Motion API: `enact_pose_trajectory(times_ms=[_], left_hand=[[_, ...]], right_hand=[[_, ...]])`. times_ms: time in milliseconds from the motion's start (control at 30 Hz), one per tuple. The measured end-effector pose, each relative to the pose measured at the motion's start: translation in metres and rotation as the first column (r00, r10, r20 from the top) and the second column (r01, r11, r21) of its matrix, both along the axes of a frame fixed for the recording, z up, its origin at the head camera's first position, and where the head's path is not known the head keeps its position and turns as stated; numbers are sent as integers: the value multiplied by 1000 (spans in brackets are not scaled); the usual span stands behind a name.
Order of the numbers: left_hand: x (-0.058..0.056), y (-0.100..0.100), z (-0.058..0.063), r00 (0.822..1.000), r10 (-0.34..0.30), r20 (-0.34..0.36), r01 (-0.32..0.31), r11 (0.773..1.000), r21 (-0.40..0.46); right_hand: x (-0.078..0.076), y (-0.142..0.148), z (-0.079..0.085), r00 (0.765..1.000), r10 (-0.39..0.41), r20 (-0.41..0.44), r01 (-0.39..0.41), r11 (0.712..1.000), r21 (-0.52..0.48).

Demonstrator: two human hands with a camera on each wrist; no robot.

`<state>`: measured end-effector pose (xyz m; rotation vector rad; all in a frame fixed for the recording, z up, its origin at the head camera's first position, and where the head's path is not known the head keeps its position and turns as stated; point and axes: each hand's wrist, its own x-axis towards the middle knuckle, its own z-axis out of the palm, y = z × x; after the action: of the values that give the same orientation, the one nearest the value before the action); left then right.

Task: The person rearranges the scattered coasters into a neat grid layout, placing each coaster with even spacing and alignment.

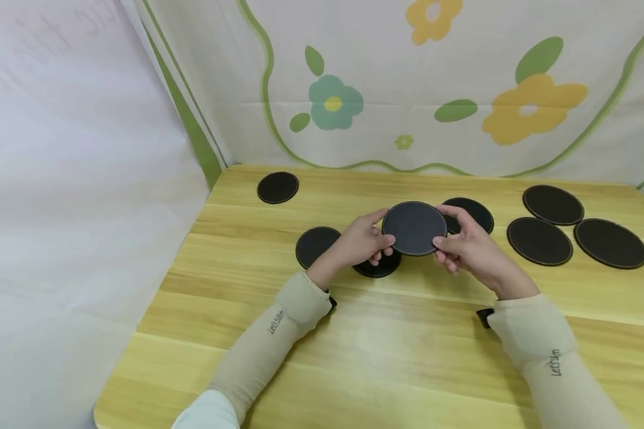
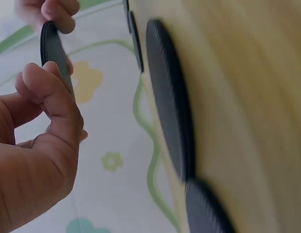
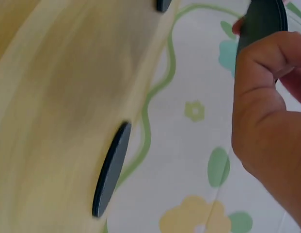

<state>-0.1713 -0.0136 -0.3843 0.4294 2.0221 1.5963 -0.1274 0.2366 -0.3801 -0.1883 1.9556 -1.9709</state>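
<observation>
Both hands hold one black round coaster (image 1: 414, 228) with pale edge stitching, raised a little above the wooden table (image 1: 386, 333) at its middle. My left hand (image 1: 378, 233) pinches its left rim and my right hand (image 1: 444, 226) pinches its right rim. In the left wrist view the coaster (image 2: 54, 48) shows edge-on between the thumb and fingers of the left hand (image 2: 48, 80). The right wrist view has the right hand (image 3: 259, 53) curled round the coaster (image 3: 261, 19). Another coaster (image 1: 378, 266) lies flat under the left hand.
Several more black coasters lie flat on the table: one far left (image 1: 277, 187), one left of my hands (image 1: 315, 245), one behind them (image 1: 469, 214), and three at the right (image 1: 553, 204) (image 1: 539, 240) (image 1: 610, 242). Flowered cloth walls (image 1: 461, 89) close off the back and left.
</observation>
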Motion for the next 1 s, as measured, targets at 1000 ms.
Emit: enact_pose_trajectory(times_ms=[1000], left_hand=[[8, 40, -19, 935, -221, 276, 250, 966, -72]], right_hand=[[-1, 47, -20, 967, 77, 242, -158, 929, 335]])
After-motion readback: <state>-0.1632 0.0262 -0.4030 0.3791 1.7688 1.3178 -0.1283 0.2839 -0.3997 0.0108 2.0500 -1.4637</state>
